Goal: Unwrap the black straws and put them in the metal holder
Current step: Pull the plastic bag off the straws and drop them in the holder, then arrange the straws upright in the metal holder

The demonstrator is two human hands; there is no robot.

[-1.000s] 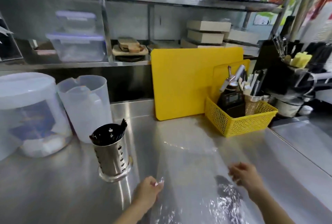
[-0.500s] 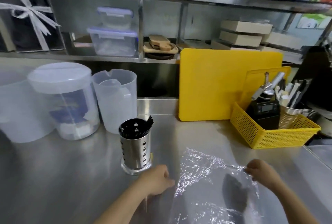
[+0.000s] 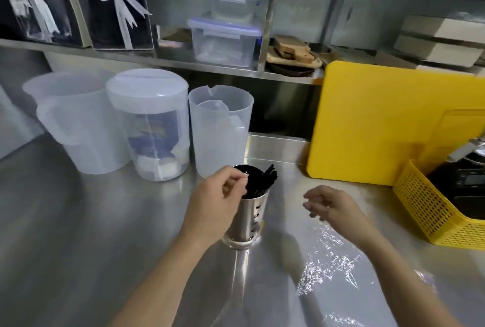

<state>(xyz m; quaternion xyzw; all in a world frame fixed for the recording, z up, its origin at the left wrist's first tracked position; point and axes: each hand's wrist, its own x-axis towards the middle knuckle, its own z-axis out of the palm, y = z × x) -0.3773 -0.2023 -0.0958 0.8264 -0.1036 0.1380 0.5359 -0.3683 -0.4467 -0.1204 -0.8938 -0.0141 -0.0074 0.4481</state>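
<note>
Your left hand (image 3: 215, 203), fingers pinched together, hovers at the perforated shiny metal holder's (image 3: 248, 217) rim beside upright black straws (image 3: 263, 182); your right hand (image 3: 330, 206) hangs loosely apart.

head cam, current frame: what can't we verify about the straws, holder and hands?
- Straw count: black straws form a dark blurred mass in the metal holder.
- Left hand grip: its fingers cover the holder's near rim; pinching a straw or not is unclear.
- Clear wrapper: cut by the bottom edge and the right forearm; emptiness unknown.
- Right hand: motion-blurred, appears open.
</note>
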